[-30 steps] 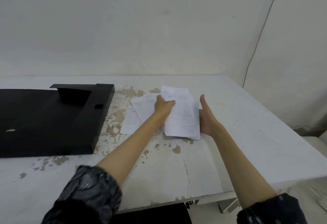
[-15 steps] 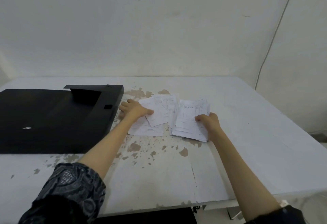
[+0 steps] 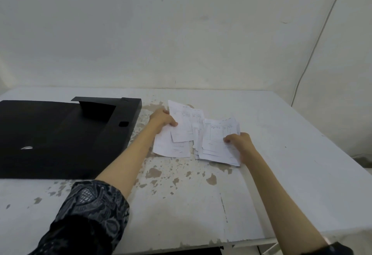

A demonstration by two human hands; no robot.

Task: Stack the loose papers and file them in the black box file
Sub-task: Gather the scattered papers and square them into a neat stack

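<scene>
Head view: loose papers (image 3: 182, 134), white printed sheets, lie fanned in two overlapping piles mid-table (image 3: 281, 164), right of the open black box file (image 3: 60, 138). Left hand (image 3: 162, 121) pinches the left pile's sheet; right hand (image 3: 240, 143) grasps the right pile.

From my remote seat I log two arms, bare from elbow to wrist, ending in bare hands: left hand (image 3: 161, 121), right hand (image 3: 240, 141). Left sleeve (image 3: 90, 210): dark fabric, grey-and-black ornate print, pushed up near the elbow. Right sleeve (image 3: 338, 248): dark cuff, only a sliver visible at the frame corner, pattern too cropped to tell.
</scene>
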